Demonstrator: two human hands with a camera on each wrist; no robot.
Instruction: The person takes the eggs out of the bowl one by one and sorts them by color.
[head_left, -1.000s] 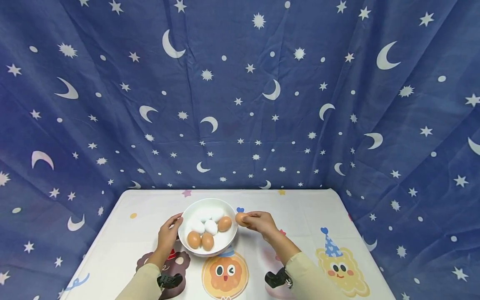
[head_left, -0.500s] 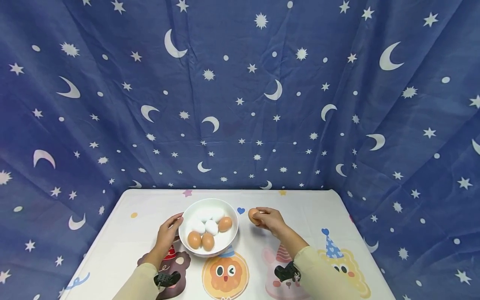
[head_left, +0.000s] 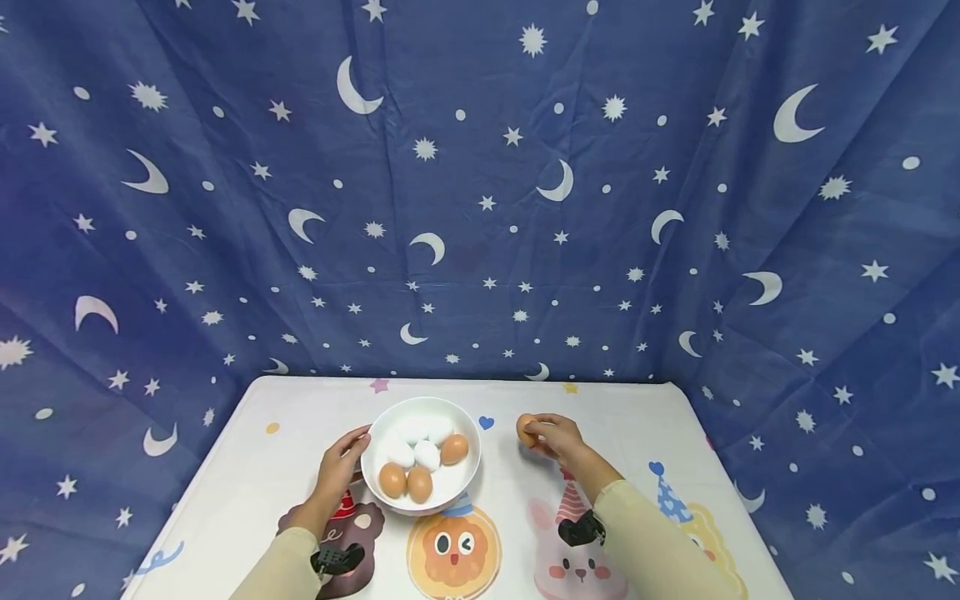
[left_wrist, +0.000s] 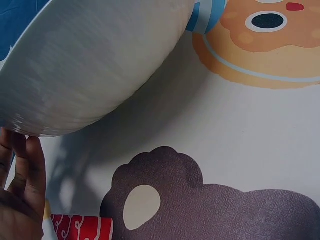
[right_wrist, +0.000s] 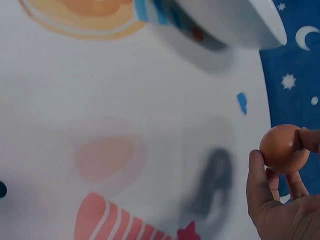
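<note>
A white bowl (head_left: 459, 482) stands on the table, holding several white eggs (head_left: 427, 455) and three brown eggs (head_left: 419, 484). My left hand (head_left: 337, 472) grips the bowl's left side, thumb at the rim. From the left wrist, its fingers (left_wrist: 34, 165) press against the outer wall of the bowl (left_wrist: 105, 65). To the right of the bowl, my right hand (head_left: 558, 439) pinches another brown egg (head_left: 524, 428) between thumb and fingers. The right wrist view shows this egg (right_wrist: 283, 149) held up, its shadow falling on the cloth.
A white tablecloth (head_left: 300, 408) printed with cartoon figures covers the table. Behind it and at both sides hangs a blue curtain (head_left: 480, 250) with moons and stars. Black wrist cameras (head_left: 337, 559) sit on both wrists.
My right hand has carried the brown egg rightward, away from the bowl's right rim. The left hand has stayed on the bowl. The whole view has shifted slightly.
</note>
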